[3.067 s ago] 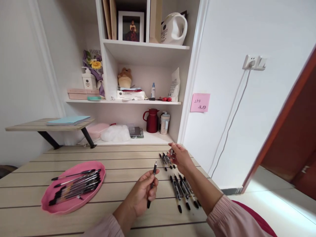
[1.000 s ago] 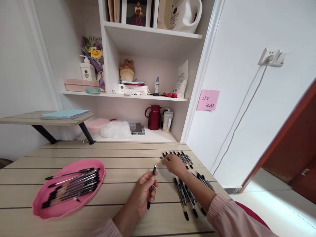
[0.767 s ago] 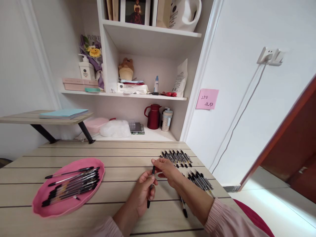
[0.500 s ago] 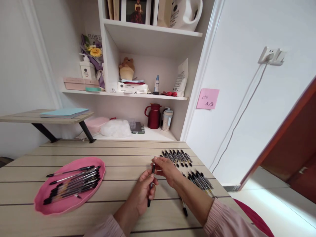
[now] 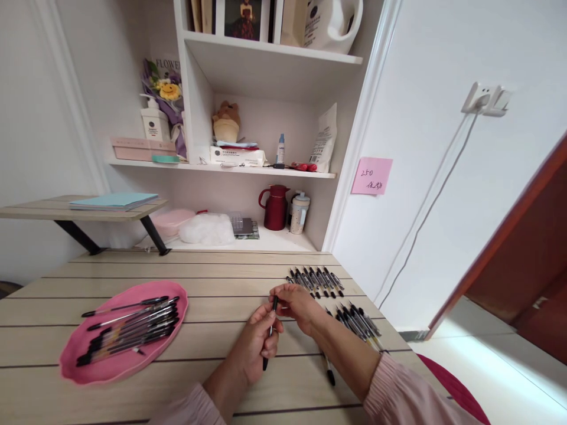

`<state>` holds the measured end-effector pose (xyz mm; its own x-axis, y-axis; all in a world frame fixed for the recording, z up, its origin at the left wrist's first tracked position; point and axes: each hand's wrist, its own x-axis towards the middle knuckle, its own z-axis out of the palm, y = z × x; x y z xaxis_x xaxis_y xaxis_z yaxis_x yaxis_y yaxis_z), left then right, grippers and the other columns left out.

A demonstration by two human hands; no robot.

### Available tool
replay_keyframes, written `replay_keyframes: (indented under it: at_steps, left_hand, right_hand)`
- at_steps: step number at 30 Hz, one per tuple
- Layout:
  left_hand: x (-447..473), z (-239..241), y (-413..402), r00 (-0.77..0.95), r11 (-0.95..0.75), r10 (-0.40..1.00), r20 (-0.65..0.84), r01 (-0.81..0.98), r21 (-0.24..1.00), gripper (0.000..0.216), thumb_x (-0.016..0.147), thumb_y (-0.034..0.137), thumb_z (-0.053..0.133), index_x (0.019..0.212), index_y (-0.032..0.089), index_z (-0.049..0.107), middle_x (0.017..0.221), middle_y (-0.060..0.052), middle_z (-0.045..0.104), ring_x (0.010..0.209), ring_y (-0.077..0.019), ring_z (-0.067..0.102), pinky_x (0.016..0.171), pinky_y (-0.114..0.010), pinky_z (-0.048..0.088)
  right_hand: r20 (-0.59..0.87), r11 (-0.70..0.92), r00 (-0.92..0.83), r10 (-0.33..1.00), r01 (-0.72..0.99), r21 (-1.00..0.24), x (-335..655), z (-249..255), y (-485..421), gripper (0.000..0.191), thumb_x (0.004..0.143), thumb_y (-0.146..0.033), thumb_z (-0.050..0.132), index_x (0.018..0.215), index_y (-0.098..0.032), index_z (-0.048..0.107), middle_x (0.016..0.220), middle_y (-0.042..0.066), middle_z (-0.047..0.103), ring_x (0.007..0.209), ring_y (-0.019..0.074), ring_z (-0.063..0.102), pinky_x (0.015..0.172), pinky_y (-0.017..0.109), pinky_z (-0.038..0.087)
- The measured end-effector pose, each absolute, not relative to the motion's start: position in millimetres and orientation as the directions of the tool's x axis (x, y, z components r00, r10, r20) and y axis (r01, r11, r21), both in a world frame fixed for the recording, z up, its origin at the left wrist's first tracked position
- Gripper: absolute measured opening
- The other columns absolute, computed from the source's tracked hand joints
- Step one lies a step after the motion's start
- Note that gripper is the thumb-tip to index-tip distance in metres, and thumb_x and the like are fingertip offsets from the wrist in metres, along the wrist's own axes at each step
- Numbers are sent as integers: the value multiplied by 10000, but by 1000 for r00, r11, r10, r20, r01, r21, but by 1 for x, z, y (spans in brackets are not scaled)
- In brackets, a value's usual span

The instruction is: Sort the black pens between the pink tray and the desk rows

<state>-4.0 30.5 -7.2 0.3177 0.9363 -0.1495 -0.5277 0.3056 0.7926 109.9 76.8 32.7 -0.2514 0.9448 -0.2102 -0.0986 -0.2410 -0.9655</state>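
Note:
A slim black pen [image 5: 265, 362] is held upright at a slant over the table, in front of me. My left hand [image 5: 254, 341] wraps its fingers round the pen's middle, and the black lower end sticks out below. At the pen's upper end, my right hand [image 5: 297, 304] has its thumb and fingers closed; the exact contact is partly hidden. Beneath my right forearm lies a loose pen with a black end [image 5: 331, 376], mostly covered by the arm. Just beyond the right hand is a neat row of pens [image 5: 316, 282], and nearer to me another group of pens [image 5: 358, 321].
A pink tray [image 5: 73, 373] with several pens stands on the left of the slatted table [image 5: 204, 383]. Behind it is a small raised shelf [image 5: 39, 208] on black legs. At the back, a white shelf unit holds a dark red jug [image 5: 275, 209] and a cup [image 5: 300, 213].
My right hand has slid slightly down and left at the pen's upper end. A pointed tip showed there before; now that end looks black. The left hand keeps its grip.

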Motion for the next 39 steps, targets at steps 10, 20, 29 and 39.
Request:
replay_keyframes:
  at_steps: [10,20,29,39]
  left_hand:
    - [-4,-8,31,319,308,935,-155,-515,800,292,707,327,612,946,218,485,616,63,501,319,24,231,337,-126,94]
    - [-4,-8,31,319,317,934,-163,-520,793,295,690,321,627,926,213,487,617,65,496,320,23,229,335,-129,93]
    - [-6,-9,31,317,317,934,-166,-515,796,304,719,310,596,989,206,505,628,53,489,331,20,225,340,-136,89]
    - [-7,-11,32,314,308,936,-160,-510,803,303,727,314,587,1001,206,517,643,44,496,345,17,251,341,-134,108]
  right_hand:
    - [-211,-253,-275,938,-127,-959,114,30,79,253,676,-393,614,722,-155,541,663,-4,594,488,58,476,530,211,406]
    - [-181,-243,-245,952,-251,-937,112,24,85,131,690,-272,603,729,-154,563,658,7,614,489,66,515,520,211,430]
    - [-22,-23,52,998,10,-1000,142,23,119,170,710,-336,552,758,-174,532,646,19,607,549,106,574,493,212,456]
    - [48,-12,70,996,675,-738,176,10,131,129,589,-91,539,661,-149,630,539,32,627,549,150,585,551,232,420]
